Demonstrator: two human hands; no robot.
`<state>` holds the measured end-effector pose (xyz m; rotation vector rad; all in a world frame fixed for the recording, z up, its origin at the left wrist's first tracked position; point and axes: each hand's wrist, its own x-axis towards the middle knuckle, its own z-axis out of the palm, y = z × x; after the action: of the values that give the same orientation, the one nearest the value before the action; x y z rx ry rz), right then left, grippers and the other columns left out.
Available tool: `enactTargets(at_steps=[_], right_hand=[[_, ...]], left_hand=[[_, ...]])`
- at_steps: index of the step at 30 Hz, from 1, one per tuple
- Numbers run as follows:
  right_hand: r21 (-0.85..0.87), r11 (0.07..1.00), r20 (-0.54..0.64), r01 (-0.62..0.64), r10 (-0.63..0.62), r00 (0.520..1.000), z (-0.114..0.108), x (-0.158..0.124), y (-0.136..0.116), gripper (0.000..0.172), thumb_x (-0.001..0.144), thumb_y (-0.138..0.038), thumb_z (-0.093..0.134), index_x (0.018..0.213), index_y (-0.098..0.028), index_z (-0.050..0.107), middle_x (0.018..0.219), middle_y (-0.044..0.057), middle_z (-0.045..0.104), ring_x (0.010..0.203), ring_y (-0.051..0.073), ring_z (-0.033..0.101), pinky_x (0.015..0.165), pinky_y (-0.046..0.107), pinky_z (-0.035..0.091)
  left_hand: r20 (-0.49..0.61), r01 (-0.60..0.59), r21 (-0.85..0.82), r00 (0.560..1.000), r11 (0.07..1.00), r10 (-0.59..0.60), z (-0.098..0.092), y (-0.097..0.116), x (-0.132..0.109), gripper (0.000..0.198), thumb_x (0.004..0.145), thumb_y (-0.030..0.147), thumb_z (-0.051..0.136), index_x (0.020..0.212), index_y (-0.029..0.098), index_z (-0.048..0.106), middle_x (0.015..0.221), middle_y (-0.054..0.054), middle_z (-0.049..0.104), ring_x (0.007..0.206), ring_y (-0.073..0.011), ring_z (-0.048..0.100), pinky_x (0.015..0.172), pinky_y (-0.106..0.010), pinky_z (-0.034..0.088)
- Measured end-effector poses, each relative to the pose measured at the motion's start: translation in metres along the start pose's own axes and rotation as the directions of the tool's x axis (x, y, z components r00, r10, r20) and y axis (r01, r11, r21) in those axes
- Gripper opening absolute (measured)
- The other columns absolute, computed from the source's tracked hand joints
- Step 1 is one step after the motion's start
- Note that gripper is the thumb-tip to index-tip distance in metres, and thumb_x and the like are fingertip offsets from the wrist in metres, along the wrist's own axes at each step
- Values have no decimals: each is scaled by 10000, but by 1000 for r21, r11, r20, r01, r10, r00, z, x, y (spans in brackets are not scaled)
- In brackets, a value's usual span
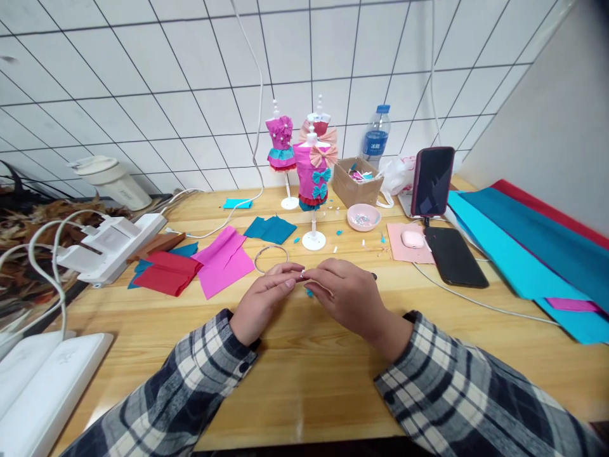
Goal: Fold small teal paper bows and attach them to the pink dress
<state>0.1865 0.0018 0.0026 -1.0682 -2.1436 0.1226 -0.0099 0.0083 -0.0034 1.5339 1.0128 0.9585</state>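
My left hand [267, 293] and my right hand [351, 293] meet fingertip to fingertip just above the table. The fingers of both are drawn together around a tiny white bit [302, 273], too small to name. Just below the fingertips a small teal scrap [309, 293] shows. Beyond my left hand lies a thin round ring [255, 259]. Behind the hands stands a small dress form [309, 171] in a magenta top with peach and teal bows. The end of a dark object [373, 276] shows past my right hand, mostly hidden by it.
Magenta [224, 260], red [169, 273] and teal [271, 230] paper-like pieces lie at left. A pink bowl [364, 218], a cardboard box [354, 187] and a water bottle [377, 136] stand behind. Right are a propped phone [432, 181], black slab [454, 257] and coloured sheets [518, 241].
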Motion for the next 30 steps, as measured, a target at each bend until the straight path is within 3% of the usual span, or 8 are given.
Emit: enactTargets(at_steps=[3,7,11,14,22,30], right_hand=[[-62,998,46,-7,9,999,1,-1,-1,260,955,-344,447,980,-236,682,901,50,681,831,165,592,698,272,395],[-85,996,104,-28,37,994,1,-1,0,283,959,-340,422,948,-236,684,899,41,683,779,150,594,620,272,353],[-19,996,97,-89,91,991,1,0,1,229,927,-309,467,910,-224,679,879,30,676,755,139,593,585,265,331],[76,984,75,-164,158,985,3,1,0,177,888,-301,526,863,-221,682,836,18,665,694,126,577,578,255,338],[354,870,117,-344,324,939,8,5,-4,91,807,-213,615,763,-204,694,685,-12,618,591,111,513,569,241,383],[353,912,94,-207,186,978,9,0,-4,144,878,-223,569,900,-206,710,798,21,660,739,141,581,659,258,422]], left_hand=[[35,-28,38,999,999,26,-1,-1,-2,253,878,296,539,1023,248,742,1199,-76,617,1192,-270,512,1064,-453,343],[73,-83,216,995,973,69,1,6,-3,271,887,257,506,1042,246,729,1197,-78,620,1161,-266,522,1038,-472,363],[48,-141,504,990,852,135,6,14,-3,241,881,264,523,995,266,735,1151,-58,635,1110,-253,519,1008,-466,359],[44,-165,623,983,765,177,9,16,-4,217,881,278,536,947,270,742,1103,-53,640,1052,-238,531,952,-438,385],[-2,-226,695,949,682,317,8,11,-2,176,856,283,587,805,206,736,872,-58,653,876,-203,568,812,-374,432],[-23,-202,609,962,767,271,3,11,0,169,822,270,597,749,198,731,804,-51,664,815,-189,599,752,-333,475]])
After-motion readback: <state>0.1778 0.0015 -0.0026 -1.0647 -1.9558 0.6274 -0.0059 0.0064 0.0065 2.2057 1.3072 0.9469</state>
